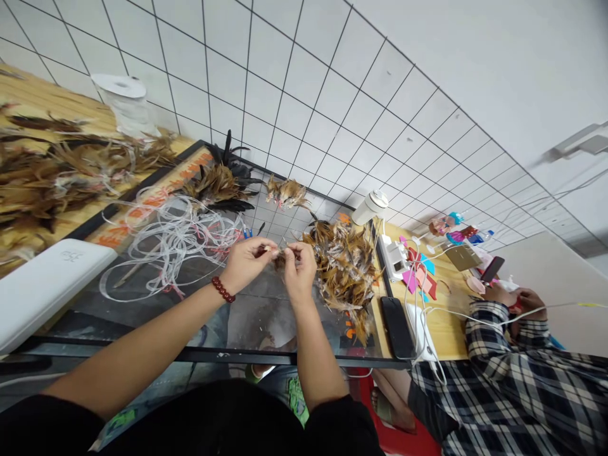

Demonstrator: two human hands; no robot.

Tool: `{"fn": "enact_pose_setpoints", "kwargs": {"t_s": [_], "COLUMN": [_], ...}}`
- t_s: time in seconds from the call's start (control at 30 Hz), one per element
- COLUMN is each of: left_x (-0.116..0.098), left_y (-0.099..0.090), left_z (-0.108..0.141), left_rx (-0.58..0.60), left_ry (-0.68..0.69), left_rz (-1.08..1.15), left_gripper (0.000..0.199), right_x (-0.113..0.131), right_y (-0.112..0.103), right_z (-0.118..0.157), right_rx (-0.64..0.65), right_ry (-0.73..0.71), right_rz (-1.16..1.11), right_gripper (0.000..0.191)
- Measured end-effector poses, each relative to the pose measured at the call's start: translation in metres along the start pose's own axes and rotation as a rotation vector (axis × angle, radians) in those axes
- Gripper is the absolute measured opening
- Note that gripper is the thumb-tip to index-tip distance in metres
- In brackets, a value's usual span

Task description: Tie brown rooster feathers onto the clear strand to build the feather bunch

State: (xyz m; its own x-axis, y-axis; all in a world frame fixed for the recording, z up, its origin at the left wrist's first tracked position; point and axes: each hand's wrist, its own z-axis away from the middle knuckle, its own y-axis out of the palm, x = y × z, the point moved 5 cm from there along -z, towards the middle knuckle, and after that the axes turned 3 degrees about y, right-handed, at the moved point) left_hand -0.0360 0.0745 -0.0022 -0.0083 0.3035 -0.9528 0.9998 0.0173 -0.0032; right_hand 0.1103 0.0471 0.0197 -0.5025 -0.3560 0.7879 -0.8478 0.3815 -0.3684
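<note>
a glass-topped table stands against white tiles. at centre the left hand pinches its fingertips together on something too small to tell; just beside it, the right hand pinches a tuft. ribbon lies at nine o'clock, feathers at three, a phone at four.

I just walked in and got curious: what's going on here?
The person's left hand and right hand are close together, fingertips closed on a small feathery piece, its details too small to make out. A tangle of white cord lies to their left, a heap of brown feathers to their right. Further right, another person in a checked shirt is at the wooden table.
</note>
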Motion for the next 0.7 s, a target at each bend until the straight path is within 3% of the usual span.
{"fn": "enact_pose_setpoints", "kwargs": {"t_s": [0.07,0.17,0.23,0.33,0.4,0.5,0.57,0.63,0.7], "left_x": [0.001,-0.002,-0.007,-0.014,-0.015,-0.014,-0.013,-0.012,-0.012], "left_y": [-0.008,-0.016,-0.016,-0.008,-0.002,0.004,0.008,0.01,0.011], "left_z": [-0.003,-0.006,-0.006,-0.001,0.005,0.011,0.014,0.016,0.017], "left_rx": [-0.14,-0.27,-0.257,-0.143,-0.094,-0.065,-0.028,0.006,0.024], "left_ry": [-0.008,0.079,0.185,0.346,0.406,0.409,0.413,0.437,0.47], "left_rz": [0.066,0.127,0.086,-0.077,-0.182,-0.258,-0.29,-0.327,-0.367], "left_gripper": [0.019,0.016,0.01,0.005,0.008,0.03,0.033,0.031,0.031], "right_x": [-0.004,-0.013,-0.017,-0.023,-0.025,-0.024,-0.024,-0.029,-0.042], "right_y": [-0.003,0.014,0.029,0.039,0.036,0.015,0.001,-0.001,0.01], "right_z": [-0.001,0.001,0.004,0.004,-0.008,-0.058,-0.105,-0.151,-0.185], "right_rx": [-0.044,0.113,0.193,0.161,0.136,0.052,0.005,0.04,0.159], "right_ry": [0.104,0.313,0.447,0.592,0.605,0.477,0.357,0.322,0.365], "right_rz": [-0.101,-0.312,-0.471,-0.633,-0.641,-0.498,-0.291,-0.012,0.315], "right_gripper": [0.019,0.026,0.03,0.034,0.034,0.031,0.029,0.021,0.015]}}
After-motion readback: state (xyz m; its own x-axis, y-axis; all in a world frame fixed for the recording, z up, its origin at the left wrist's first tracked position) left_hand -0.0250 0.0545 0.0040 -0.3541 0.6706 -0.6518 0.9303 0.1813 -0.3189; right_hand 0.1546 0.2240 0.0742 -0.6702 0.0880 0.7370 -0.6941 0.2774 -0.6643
